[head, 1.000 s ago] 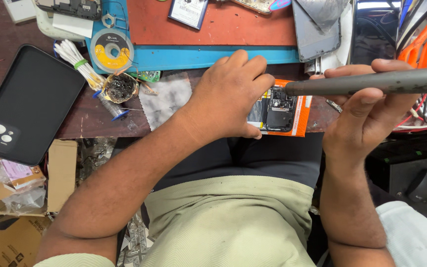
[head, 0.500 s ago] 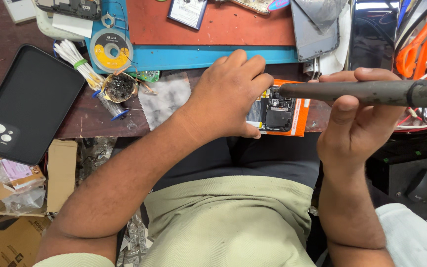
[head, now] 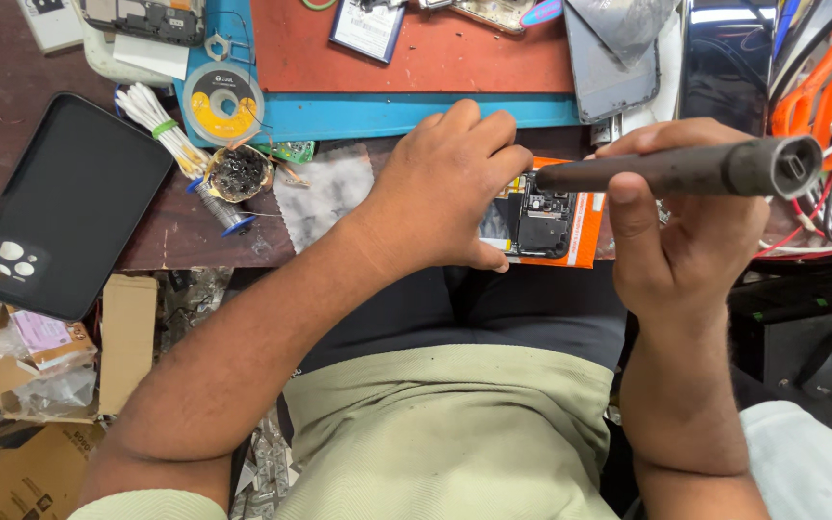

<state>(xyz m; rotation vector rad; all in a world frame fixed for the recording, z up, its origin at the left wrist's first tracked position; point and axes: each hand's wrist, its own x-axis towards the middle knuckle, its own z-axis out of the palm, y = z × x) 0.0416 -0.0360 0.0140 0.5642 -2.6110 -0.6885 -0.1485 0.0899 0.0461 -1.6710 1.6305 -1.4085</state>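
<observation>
Far left of the left hand's grip, a black phone case (head: 65, 207) lies on the counter (head: 12, 106), with a bundle of cotton swabs (head: 161, 120) and a solder-wire spool (head: 223, 94) nearer in. The left hand (head: 450, 183) presses down on the opened orange phone (head: 549, 217), fingers clamped over its left part, unmoved since before. The right hand (head: 686, 226) is clenched around a dark soldering iron (head: 671, 171), whose tip meets the phone just beside the left fingertips; the handle has swung slightly lower and closer than half a second ago.
</observation>
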